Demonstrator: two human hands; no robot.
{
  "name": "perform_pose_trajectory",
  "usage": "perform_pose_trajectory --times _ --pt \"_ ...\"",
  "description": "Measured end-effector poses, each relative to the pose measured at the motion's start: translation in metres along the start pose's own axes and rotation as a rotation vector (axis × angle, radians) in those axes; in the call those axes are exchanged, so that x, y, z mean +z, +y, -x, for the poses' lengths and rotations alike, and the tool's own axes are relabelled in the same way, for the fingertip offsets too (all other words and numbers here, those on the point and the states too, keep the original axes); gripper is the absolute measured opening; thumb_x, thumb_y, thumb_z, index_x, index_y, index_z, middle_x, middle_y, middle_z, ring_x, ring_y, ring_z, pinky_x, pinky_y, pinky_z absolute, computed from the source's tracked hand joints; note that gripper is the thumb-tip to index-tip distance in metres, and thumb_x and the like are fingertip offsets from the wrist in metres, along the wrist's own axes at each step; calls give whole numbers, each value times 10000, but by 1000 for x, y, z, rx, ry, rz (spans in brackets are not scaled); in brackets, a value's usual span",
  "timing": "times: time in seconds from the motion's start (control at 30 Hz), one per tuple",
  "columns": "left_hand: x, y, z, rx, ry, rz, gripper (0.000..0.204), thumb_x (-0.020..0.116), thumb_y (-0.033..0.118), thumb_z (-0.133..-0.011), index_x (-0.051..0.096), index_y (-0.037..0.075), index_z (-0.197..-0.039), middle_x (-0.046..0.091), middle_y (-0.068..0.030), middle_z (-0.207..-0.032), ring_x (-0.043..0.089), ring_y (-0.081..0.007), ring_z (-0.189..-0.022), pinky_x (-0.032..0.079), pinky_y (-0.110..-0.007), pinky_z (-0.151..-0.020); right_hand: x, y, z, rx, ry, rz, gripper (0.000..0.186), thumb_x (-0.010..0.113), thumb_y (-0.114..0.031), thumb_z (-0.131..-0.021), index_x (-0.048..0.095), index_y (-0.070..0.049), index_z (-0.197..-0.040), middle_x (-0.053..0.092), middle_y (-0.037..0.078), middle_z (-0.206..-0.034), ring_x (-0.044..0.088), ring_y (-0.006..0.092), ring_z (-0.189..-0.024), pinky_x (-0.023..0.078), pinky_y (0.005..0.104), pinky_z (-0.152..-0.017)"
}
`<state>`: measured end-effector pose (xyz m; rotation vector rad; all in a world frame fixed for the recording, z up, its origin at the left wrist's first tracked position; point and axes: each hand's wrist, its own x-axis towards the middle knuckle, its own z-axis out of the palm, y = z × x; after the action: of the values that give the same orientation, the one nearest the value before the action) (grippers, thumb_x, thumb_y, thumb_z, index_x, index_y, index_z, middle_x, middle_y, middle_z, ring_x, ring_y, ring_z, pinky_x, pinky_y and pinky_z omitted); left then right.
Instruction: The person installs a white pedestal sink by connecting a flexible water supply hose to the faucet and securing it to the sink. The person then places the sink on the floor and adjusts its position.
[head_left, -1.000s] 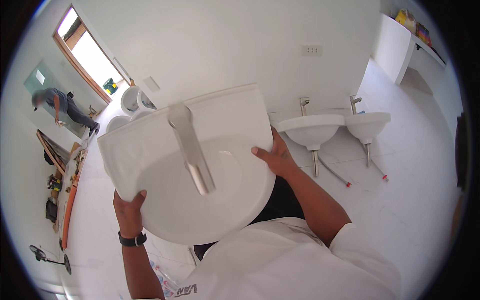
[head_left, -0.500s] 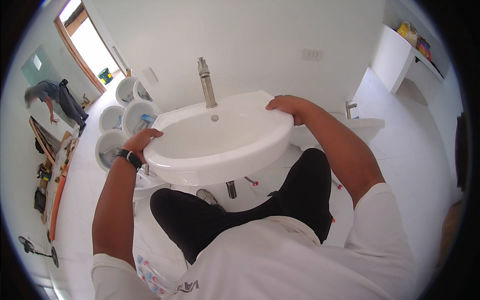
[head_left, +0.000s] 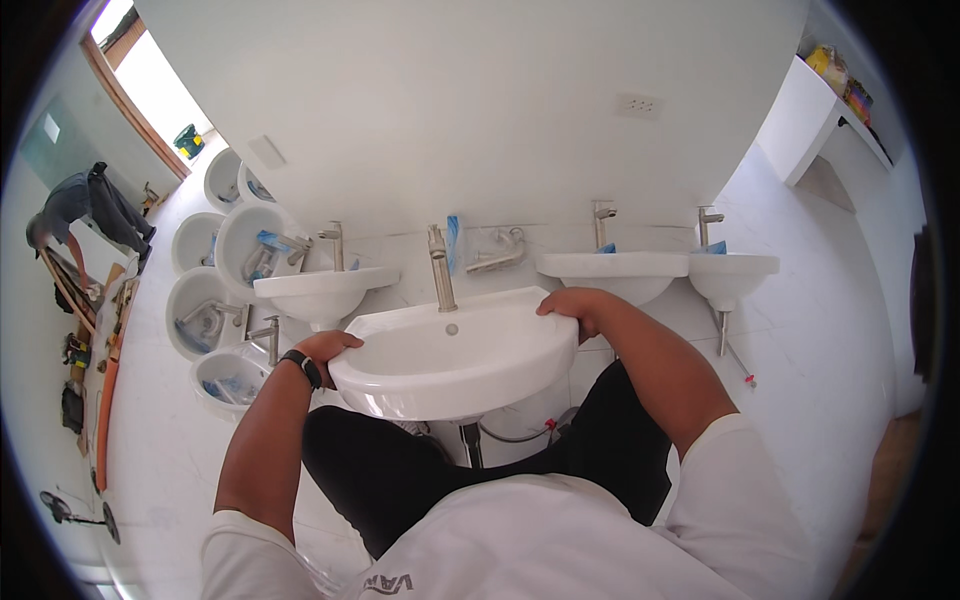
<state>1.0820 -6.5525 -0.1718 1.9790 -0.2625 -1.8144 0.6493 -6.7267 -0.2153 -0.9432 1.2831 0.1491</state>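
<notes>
Between my two hands is a white ceramic wash basin [head_left: 450, 362], its bowl facing up. A metal faucet [head_left: 441, 270] stands at the basin's back edge. My left hand [head_left: 327, 352] grips the left end, thumb on top of the rim and a black watch on the wrist. At the right end, my right hand [head_left: 576, 309] has its thumb over the rim, with the other fingers hidden underneath. A dark drain pipe [head_left: 472, 445] hangs below the basin, and a grey hose with a red end [head_left: 550, 426] shows beside it.
Basins with faucets, such as one at right [head_left: 612, 272] and another [head_left: 730, 275], line the wall. More basins [head_left: 195, 318] cluster at left. Plastic-bagged fittings [head_left: 495, 250] lie at the wall. Far left, a co-worker [head_left: 95, 215] bends over near tools and an orange pipe [head_left: 107, 420].
The basin has come down and nearer to my body, still held in both hands. Basins and bagged fittings along the wall now show behind it. The co-worker bends lower.
</notes>
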Motion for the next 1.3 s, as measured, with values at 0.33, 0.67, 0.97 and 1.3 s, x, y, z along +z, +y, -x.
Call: perform_pose_trajectory --times 0.33,0.67,0.97,1.3 --pt "-3 29 -125 -131 42 -55 540 610 217 -1002 448 -28 -1455 637 -210 -1366 687 -334 -1182 545 -551 -1020 -15 27 -119 136 22 -105 564 642 -304 -957 499 -28 -1429 628 185 -1315 696 348 -1099 596 583 -874" --pt "-8 55 -212 -199 29 -47 524 604 223 -1020 446 -42 -1443 639 -222 -1355 692 -346 -1172 561 -542 -1008 -26 17 -171 156 105 -148 546 638 -306 -958 521 -10 -1402 657 191 -1239 712 367 -1029 614 582 -793" --pt "-7 84 -232 -143 0 -64 440 652 263 -987 586 -36 -1302 732 -190 -1147 750 -307 -946 621 -440 -838 -35 -9 -189 131 83 -80 553 659 -317 -931 561 -67 -1414 646 178 -1275 689 351 -1058 589 588 -780" --pt "-8 87 -259 -87 -22 -17 420 633 192 -990 567 -65 -1315 712 -210 -1186 720 -333 -1034 591 -451 -932 -37 -10 -212 174 203 -84 610 662 -306 -915 526 -21 -1437 641 210 -1293 687 385 -1075 594 594 -788"
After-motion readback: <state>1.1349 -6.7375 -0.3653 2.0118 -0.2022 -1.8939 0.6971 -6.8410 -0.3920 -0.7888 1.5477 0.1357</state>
